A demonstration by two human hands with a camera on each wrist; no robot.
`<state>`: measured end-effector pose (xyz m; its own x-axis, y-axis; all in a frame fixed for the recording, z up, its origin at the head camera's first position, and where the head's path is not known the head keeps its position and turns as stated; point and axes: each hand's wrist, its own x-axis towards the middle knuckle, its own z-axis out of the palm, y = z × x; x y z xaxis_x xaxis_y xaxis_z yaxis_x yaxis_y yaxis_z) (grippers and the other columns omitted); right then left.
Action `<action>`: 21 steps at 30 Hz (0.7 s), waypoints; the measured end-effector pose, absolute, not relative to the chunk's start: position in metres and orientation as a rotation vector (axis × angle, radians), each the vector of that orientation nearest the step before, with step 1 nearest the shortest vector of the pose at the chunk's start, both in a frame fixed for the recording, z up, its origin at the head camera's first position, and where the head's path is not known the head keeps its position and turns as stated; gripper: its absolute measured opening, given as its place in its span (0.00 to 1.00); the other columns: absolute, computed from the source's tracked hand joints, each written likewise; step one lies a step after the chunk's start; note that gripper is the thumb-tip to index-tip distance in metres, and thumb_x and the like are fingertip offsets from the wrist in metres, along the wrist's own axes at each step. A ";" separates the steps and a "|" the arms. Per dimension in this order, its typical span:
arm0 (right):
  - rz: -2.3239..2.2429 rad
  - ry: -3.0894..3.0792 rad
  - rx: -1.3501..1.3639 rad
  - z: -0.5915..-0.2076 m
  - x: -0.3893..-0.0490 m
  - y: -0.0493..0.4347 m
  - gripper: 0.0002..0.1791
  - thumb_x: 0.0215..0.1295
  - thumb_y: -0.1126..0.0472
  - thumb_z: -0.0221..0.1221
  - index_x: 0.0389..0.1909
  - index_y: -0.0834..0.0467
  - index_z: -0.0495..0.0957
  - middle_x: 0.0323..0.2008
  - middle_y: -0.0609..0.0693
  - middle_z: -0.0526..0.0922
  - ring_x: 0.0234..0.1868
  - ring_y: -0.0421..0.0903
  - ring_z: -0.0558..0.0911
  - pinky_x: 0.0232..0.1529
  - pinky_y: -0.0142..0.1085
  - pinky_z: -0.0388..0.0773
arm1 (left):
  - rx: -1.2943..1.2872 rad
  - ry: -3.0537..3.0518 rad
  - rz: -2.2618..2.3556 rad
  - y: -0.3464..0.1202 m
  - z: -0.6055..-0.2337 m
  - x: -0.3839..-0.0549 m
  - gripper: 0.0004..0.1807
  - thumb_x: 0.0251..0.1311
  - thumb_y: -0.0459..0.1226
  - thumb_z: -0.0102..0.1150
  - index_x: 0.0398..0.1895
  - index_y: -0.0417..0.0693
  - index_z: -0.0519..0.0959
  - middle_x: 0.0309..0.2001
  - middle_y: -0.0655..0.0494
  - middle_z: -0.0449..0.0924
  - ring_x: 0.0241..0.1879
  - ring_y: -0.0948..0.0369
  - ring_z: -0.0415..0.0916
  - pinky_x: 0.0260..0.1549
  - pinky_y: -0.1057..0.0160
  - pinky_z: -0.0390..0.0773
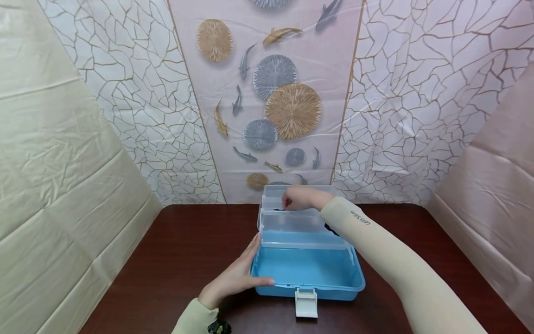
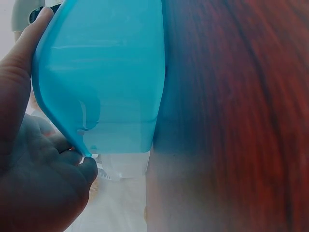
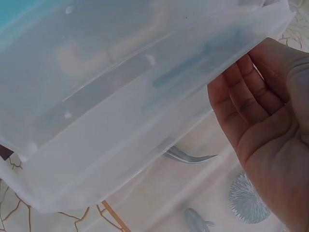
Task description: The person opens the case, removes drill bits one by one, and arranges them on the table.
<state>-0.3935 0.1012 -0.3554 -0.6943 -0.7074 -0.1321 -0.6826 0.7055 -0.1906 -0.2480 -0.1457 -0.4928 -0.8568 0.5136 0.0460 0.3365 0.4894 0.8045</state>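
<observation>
A blue plastic storage box (image 1: 333, 293) stands lidless side up, its translucent tiered trays (image 1: 288, 221) raised at the back. My left hand (image 1: 235, 277) grips the box's left front corner, thumb on the front rim and fingers along the side. In the left wrist view, fingertips bend at the rim near the blue side wall (image 2: 106, 87). Over the upper tray, my right hand (image 1: 302, 198) curls its fingers down at a slender dark object (image 1: 278, 210). Through the cloudy plastic this shows as a long bluish shape (image 3: 181, 70); the fingertips are partly hidden behind the tray edge.
A white latch (image 1: 306, 304) hangs open at the box's front. The box sits on a dark reddish wooden table (image 1: 200, 241). Behind it hangs a patterned curtain (image 1: 292, 153), with pale fabric (image 1: 62, 185) along both sides.
</observation>
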 end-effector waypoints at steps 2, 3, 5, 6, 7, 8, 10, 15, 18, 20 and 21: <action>-0.178 2.727 -1.101 -0.356 -0.393 0.102 0.06 0.71 0.65 0.61 0.39 0.55 0.86 0.37 0.45 0.85 0.40 0.42 0.83 0.45 0.38 0.80 | 0.735 2.533 1.305 -0.145 -0.493 -0.249 0.65 0.56 0.53 0.74 0.82 0.65 0.33 0.82 0.58 0.29 0.79 0.53 0.35 0.70 0.38 0.54; -0.180 2.730 -1.089 -0.356 -0.393 0.102 0.06 0.71 0.64 0.60 0.40 0.55 0.86 0.37 0.45 0.85 0.40 0.43 0.83 0.46 0.39 0.80 | 0.733 2.532 1.307 -0.145 -0.492 -0.249 0.65 0.56 0.53 0.74 0.82 0.66 0.33 0.82 0.59 0.29 0.79 0.53 0.35 0.70 0.38 0.54; -0.192 2.732 -1.077 -0.355 -0.392 0.103 0.06 0.71 0.64 0.60 0.41 0.56 0.86 0.38 0.46 0.85 0.41 0.43 0.83 0.46 0.39 0.80 | 0.744 2.533 1.310 -0.144 -0.493 -0.249 0.65 0.56 0.53 0.74 0.82 0.65 0.33 0.82 0.58 0.29 0.79 0.52 0.36 0.69 0.37 0.54; -0.194 2.733 -1.080 -0.355 -0.392 0.103 0.06 0.71 0.65 0.61 0.41 0.57 0.86 0.37 0.47 0.85 0.40 0.44 0.83 0.46 0.39 0.81 | 0.749 2.534 1.311 -0.144 -0.493 -0.249 0.65 0.56 0.53 0.74 0.82 0.65 0.33 0.82 0.58 0.29 0.79 0.52 0.36 0.69 0.37 0.54; -0.197 2.733 -1.081 -0.355 -0.392 0.103 0.06 0.70 0.65 0.61 0.41 0.58 0.86 0.37 0.47 0.85 0.40 0.43 0.83 0.45 0.38 0.81 | 0.751 2.535 1.314 -0.144 -0.493 -0.249 0.65 0.56 0.52 0.74 0.82 0.65 0.33 0.82 0.59 0.29 0.79 0.52 0.36 0.69 0.37 0.54; -0.200 2.734 -1.079 -0.355 -0.392 0.103 0.06 0.70 0.65 0.61 0.41 0.58 0.86 0.37 0.47 0.85 0.39 0.43 0.83 0.45 0.38 0.81 | 0.755 2.538 1.314 -0.144 -0.493 -0.249 0.65 0.56 0.52 0.74 0.82 0.64 0.33 0.82 0.58 0.29 0.79 0.52 0.36 0.69 0.37 0.54; -0.198 2.736 -1.077 -0.355 -0.392 0.103 0.05 0.69 0.66 0.61 0.40 0.58 0.86 0.35 0.46 0.85 0.37 0.42 0.82 0.43 0.37 0.81 | 0.758 2.539 1.315 -0.143 -0.494 -0.249 0.65 0.56 0.52 0.74 0.82 0.64 0.33 0.82 0.56 0.30 0.79 0.52 0.36 0.69 0.37 0.53; -0.185 2.741 -1.033 -0.354 -0.393 0.102 0.06 0.68 0.67 0.61 0.35 0.57 0.86 0.29 0.44 0.82 0.29 0.40 0.77 0.37 0.35 0.78 | 0.765 2.543 1.310 -0.143 -0.493 -0.249 0.65 0.56 0.52 0.74 0.82 0.63 0.33 0.82 0.54 0.30 0.79 0.52 0.36 0.69 0.37 0.53; -0.178 2.739 -1.018 -0.355 -0.393 0.101 0.08 0.69 0.67 0.60 0.31 0.57 0.85 0.25 0.44 0.80 0.26 0.40 0.74 0.33 0.34 0.74 | 0.763 2.542 1.312 -0.143 -0.492 -0.248 0.65 0.55 0.52 0.74 0.82 0.62 0.33 0.82 0.55 0.30 0.79 0.52 0.36 0.69 0.37 0.53; -0.175 2.738 -1.018 -0.356 -0.393 0.101 0.08 0.69 0.67 0.60 0.31 0.58 0.85 0.24 0.44 0.78 0.25 0.40 0.72 0.32 0.33 0.73 | 0.759 2.541 1.312 -0.143 -0.492 -0.248 0.65 0.56 0.52 0.74 0.82 0.62 0.33 0.82 0.56 0.30 0.79 0.52 0.36 0.69 0.37 0.53; -0.177 2.738 -1.020 -0.356 -0.392 0.101 0.09 0.70 0.67 0.59 0.30 0.58 0.85 0.24 0.44 0.78 0.24 0.40 0.72 0.32 0.33 0.72 | 0.757 2.541 1.311 -0.143 -0.493 -0.248 0.65 0.56 0.52 0.74 0.82 0.61 0.33 0.82 0.57 0.30 0.79 0.52 0.36 0.69 0.37 0.53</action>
